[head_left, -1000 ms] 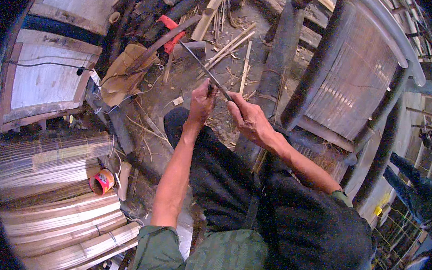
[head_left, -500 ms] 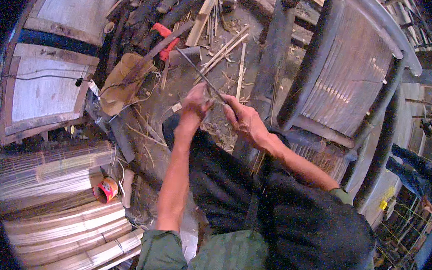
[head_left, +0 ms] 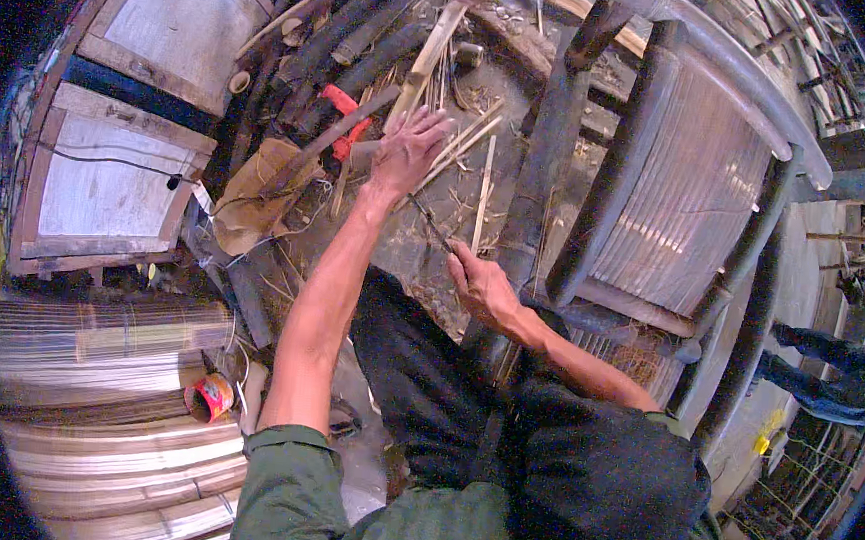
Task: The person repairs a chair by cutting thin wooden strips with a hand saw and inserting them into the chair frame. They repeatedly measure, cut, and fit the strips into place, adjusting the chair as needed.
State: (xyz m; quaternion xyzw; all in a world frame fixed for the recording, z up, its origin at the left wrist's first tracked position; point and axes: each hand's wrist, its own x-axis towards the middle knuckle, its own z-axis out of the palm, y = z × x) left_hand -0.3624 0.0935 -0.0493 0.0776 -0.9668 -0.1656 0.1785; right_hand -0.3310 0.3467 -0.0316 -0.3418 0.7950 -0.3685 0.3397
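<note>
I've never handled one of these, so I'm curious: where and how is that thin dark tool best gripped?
Probably take the thin dark tool by its near end, coming from the right, where the right hand grips it: its narrow length slants forward-left from there, toward the open left hand. I can't tell whether it's sharp.

Passage available over the floor (head_left: 456,215) between the thin tool (head_left: 431,228) and dark beam (head_left: 545,168); bamboo chair (head_left: 680,177) obstructs right, left hand (head_left: 407,158) far side, logs (head_left: 344,25) far left, slats (head_left: 119,449) near left
</note>
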